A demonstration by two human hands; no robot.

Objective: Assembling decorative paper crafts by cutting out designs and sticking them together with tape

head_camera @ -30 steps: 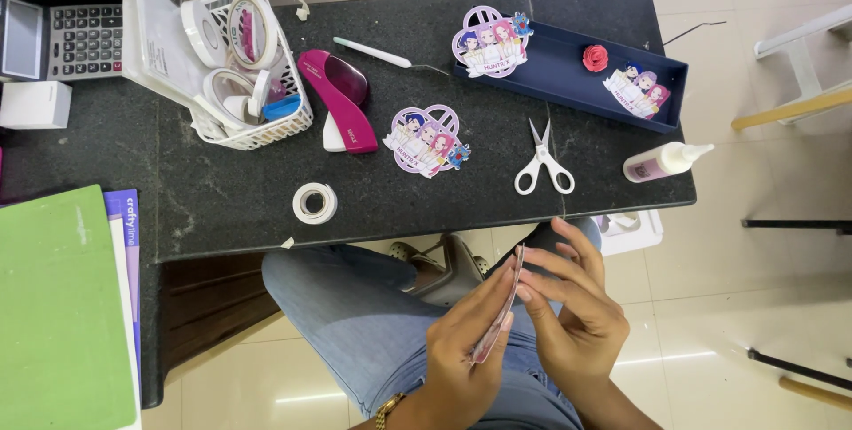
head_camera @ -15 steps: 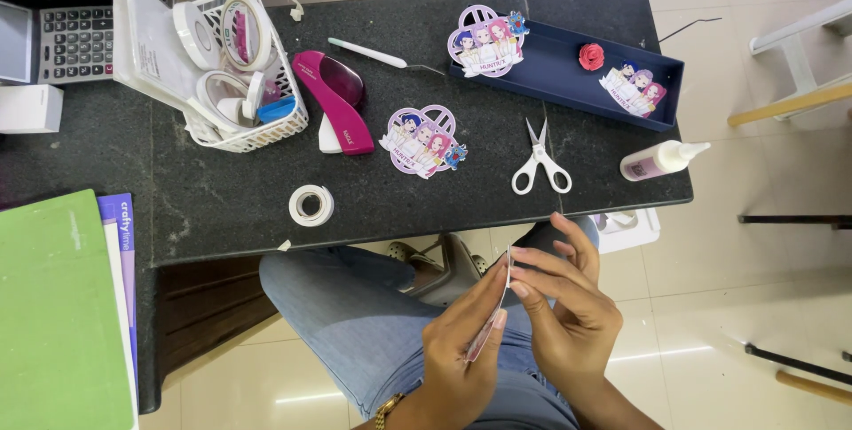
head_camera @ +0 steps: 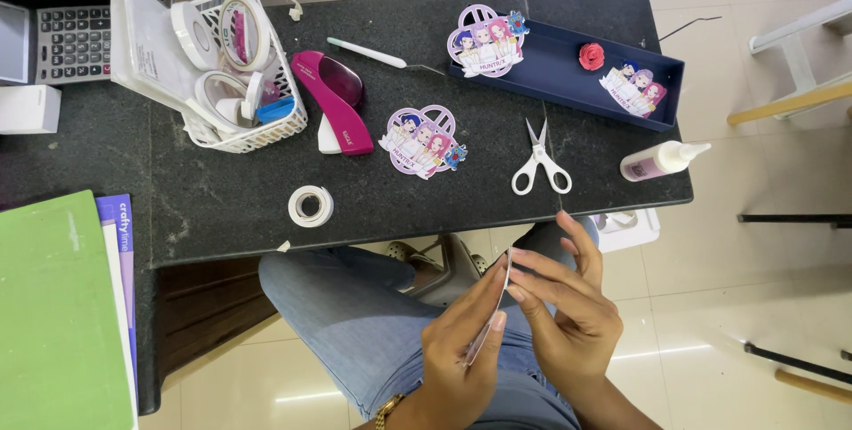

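Both hands, left and right, sit below the worktop edge, over the lap, with open air around them. At twelve o'clock from them the near worktop strip is mostly bare: only a tape roll at eleven and scissors at one stand near the edge. Between these a passage leads up to the sticker. Farther at eleven, the pink dispenser and white basket crowd the far left. At one, the blue tray and glue bottle block the right corner. Green board fills nine o'clock.
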